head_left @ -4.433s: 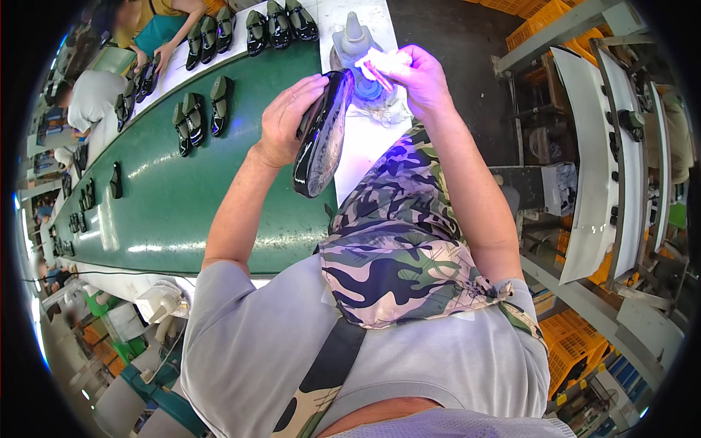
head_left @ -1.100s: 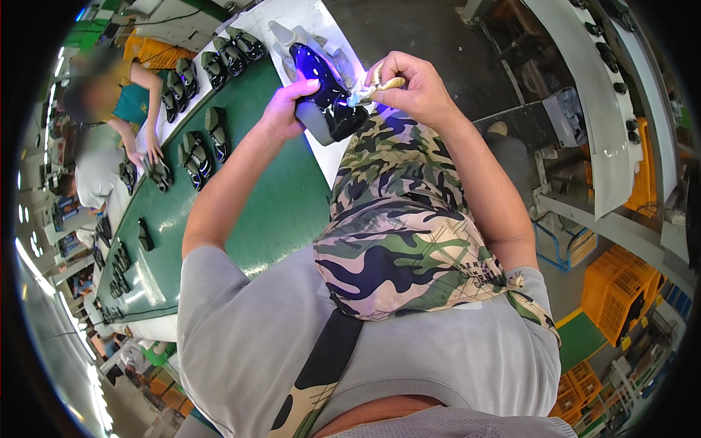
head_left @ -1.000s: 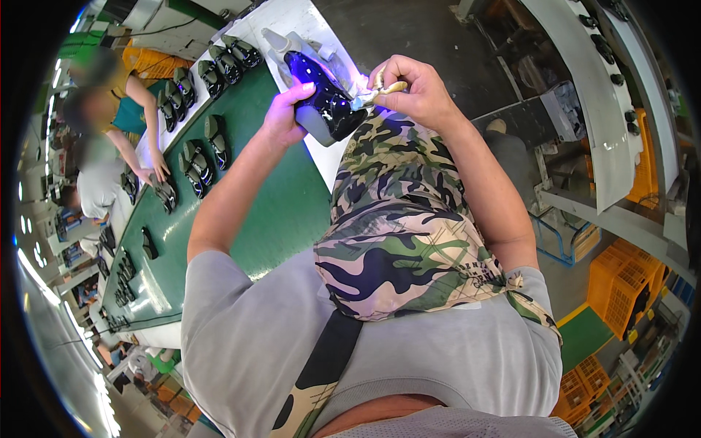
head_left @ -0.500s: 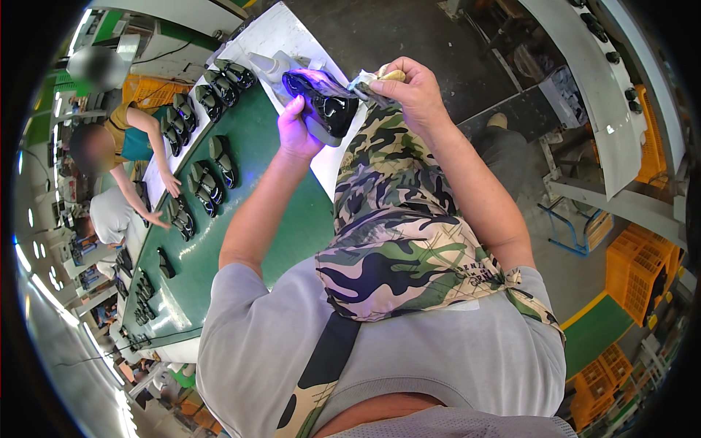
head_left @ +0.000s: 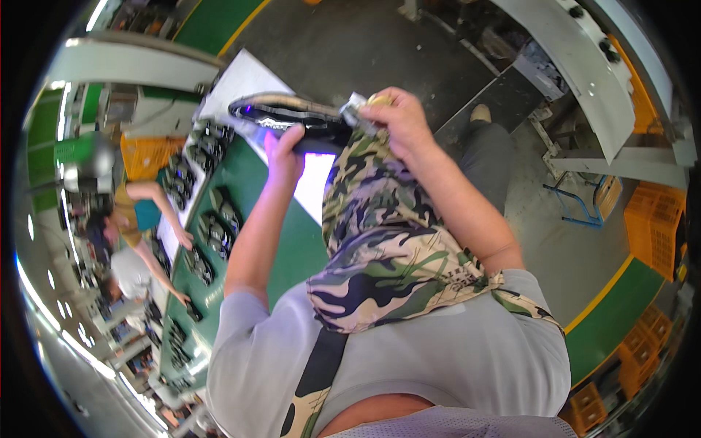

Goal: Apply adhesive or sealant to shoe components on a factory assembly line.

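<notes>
Presumably to leave its right end free, my left hand (head_left: pixel 283 157) grips the glossy black shoe (head_left: pixel 276 117) over the flat white tabletop (head_left: pixel 315 182), my right hand (head_left: pixel 400 120) pinching a crumpled pale cloth (head_left: pixel 354 111) beside it.

low-cut shoe (head_left: pixel 288 117) above the long flat tabletop's (head_left: pixel 299 244) end
more shoes (head_left: pixel 215 235) on it, left; open-lattice plastic crates (head_left: pixel 652 226) on the floor (head_left: pixel 562 270), right
</notes>
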A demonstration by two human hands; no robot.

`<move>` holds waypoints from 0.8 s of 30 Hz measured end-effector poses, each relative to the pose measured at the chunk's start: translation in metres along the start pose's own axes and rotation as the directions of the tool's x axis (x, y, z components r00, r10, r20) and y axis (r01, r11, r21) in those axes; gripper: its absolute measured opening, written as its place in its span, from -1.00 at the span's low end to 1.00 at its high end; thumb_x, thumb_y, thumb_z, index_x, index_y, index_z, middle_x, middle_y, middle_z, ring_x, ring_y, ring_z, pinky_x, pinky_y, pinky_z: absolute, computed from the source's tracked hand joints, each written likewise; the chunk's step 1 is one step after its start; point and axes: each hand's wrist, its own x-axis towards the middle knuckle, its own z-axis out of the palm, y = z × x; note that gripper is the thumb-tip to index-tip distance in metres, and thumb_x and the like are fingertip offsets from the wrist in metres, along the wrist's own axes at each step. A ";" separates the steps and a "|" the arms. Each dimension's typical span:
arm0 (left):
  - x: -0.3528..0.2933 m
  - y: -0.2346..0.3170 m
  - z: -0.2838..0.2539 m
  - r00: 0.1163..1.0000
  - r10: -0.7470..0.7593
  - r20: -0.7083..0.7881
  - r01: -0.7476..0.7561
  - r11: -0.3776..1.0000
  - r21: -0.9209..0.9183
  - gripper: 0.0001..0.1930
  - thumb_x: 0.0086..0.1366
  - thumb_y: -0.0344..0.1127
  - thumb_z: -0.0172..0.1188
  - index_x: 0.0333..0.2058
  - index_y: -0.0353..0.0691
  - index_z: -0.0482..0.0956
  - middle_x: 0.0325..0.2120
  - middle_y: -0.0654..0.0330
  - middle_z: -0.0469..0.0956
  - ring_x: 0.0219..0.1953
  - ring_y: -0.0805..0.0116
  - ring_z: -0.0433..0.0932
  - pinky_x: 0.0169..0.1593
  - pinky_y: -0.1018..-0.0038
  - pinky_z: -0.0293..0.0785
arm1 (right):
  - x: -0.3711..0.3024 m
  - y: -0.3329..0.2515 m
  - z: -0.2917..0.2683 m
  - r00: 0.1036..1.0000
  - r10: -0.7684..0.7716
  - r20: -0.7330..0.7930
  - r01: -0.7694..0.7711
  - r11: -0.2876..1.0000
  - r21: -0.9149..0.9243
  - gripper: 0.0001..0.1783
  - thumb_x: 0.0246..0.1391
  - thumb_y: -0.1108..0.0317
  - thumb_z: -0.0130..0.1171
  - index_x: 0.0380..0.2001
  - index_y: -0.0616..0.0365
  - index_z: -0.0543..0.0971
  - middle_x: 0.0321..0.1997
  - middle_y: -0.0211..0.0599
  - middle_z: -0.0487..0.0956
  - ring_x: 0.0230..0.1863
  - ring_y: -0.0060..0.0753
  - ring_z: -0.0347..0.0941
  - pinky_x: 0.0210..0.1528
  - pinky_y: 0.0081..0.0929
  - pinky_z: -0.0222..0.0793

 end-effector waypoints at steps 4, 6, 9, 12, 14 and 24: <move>0.004 0.008 0.033 0.991 0.112 0.071 -0.124 0.973 0.194 -0.40 0.06 -0.40 0.23 0.11 -0.40 0.31 -0.07 -0.03 0.51 0.00 0.08 0.53 0.17 0.20 0.42 | 0.004 -0.003 -0.014 0.998 -0.022 -0.053 0.033 0.980 0.198 -0.79 -0.13 0.53 0.36 -0.44 0.12 0.50 -0.47 -0.43 0.53 -0.49 -0.60 0.42 -0.46 -0.59 0.32; 0.011 0.018 0.053 0.989 0.090 0.120 -0.111 0.976 0.187 -0.43 0.04 -0.42 0.26 0.07 -0.39 0.35 -0.10 0.05 0.52 -0.03 0.19 0.53 0.15 0.29 0.42 | 0.011 -0.008 -0.036 0.995 -0.062 -0.083 0.082 0.959 0.273 -0.80 -0.10 0.50 0.35 -0.43 0.11 0.49 -0.46 -0.43 0.53 -0.48 -0.60 0.42 -0.46 -0.59 0.30; 0.036 0.034 0.083 0.985 0.062 0.164 -0.093 0.978 0.188 -0.49 0.05 -0.46 0.27 0.02 -0.37 0.40 -0.12 0.12 0.53 -0.07 0.28 0.53 0.11 0.38 0.42 | 0.018 -0.004 -0.086 0.992 -0.024 -0.124 0.071 0.919 0.388 -0.85 0.01 0.43 0.29 -0.36 0.08 0.51 -0.37 -0.38 0.59 -0.38 -0.52 0.49 -0.38 -0.52 0.32; 0.063 0.052 0.128 0.968 0.110 0.225 -0.157 0.966 0.205 -0.51 0.08 -0.46 0.25 0.02 -0.36 0.40 -0.13 0.13 0.53 -0.08 0.28 0.53 0.10 0.38 0.42 | 0.025 0.010 -0.132 0.932 0.105 -0.348 0.045 0.917 0.397 -0.83 0.05 0.34 0.29 -0.32 0.00 0.49 -0.36 -0.45 0.60 -0.39 -0.53 0.49 -0.39 -0.48 0.25; 0.082 0.067 0.166 0.958 0.131 0.256 -0.191 0.956 0.224 -0.51 0.08 -0.47 0.25 0.03 -0.36 0.39 -0.13 0.13 0.53 -0.08 0.29 0.53 0.09 0.37 0.44 | 0.027 0.028 -0.162 0.919 0.120 -0.375 0.041 0.918 0.395 -0.83 0.05 0.33 0.30 -0.32 -0.02 0.49 -0.37 -0.48 0.60 -0.40 -0.54 0.49 -0.39 -0.48 0.24; 0.212 0.166 0.429 0.623 0.376 0.686 -0.743 0.559 0.368 -0.61 0.04 -0.36 0.44 -0.18 -0.36 0.54 -0.31 0.17 0.62 -0.29 0.37 0.60 -0.12 0.44 0.53 | 0.057 0.056 -0.220 0.900 0.121 -0.419 -0.010 0.967 0.256 -0.78 0.00 0.35 0.34 -0.48 0.00 0.44 -0.54 -0.50 0.51 -0.57 -0.61 0.37 -0.56 -0.57 0.19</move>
